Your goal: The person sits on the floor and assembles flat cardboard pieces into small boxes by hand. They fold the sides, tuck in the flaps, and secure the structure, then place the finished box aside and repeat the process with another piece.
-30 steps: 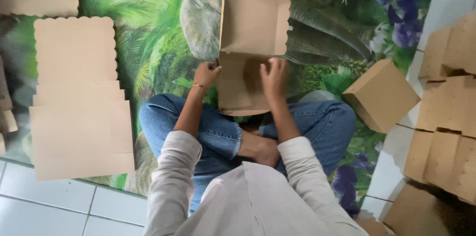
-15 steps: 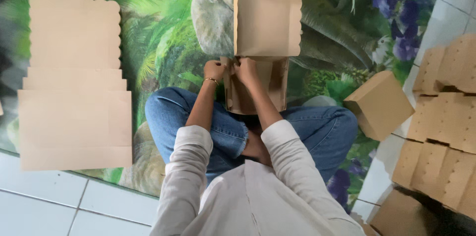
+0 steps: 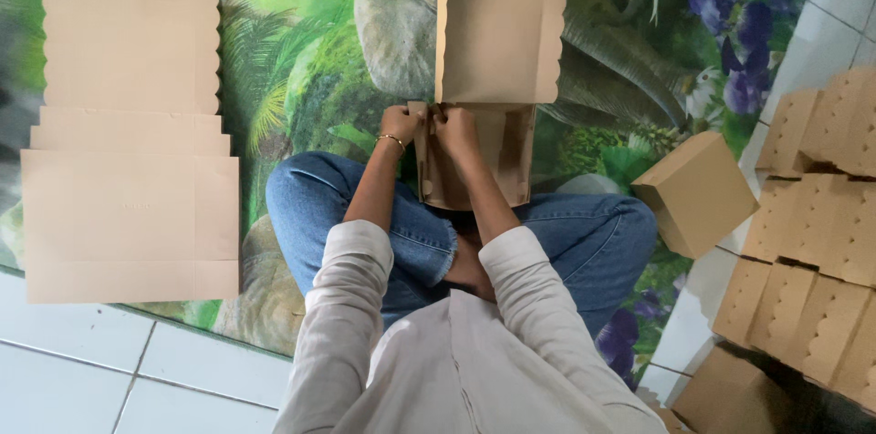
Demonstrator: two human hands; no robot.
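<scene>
Both hands, apart a second ago, now meet at the near-left corner of the half-folded cardboard box (image 3: 484, 124) on the lap: left hand (image 3: 400, 124) and right hand (image 3: 453, 128) pinch its side flap, so that corner is being locked. A stack of flat blanks (image 3: 132, 142) lies well left of the box.

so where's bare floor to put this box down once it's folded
Bare mat lies between the flat cardboard stack and the half-folded box held by both hands, left hand, right hand. The right side is crowded: closed box, stacked boxes.
</scene>
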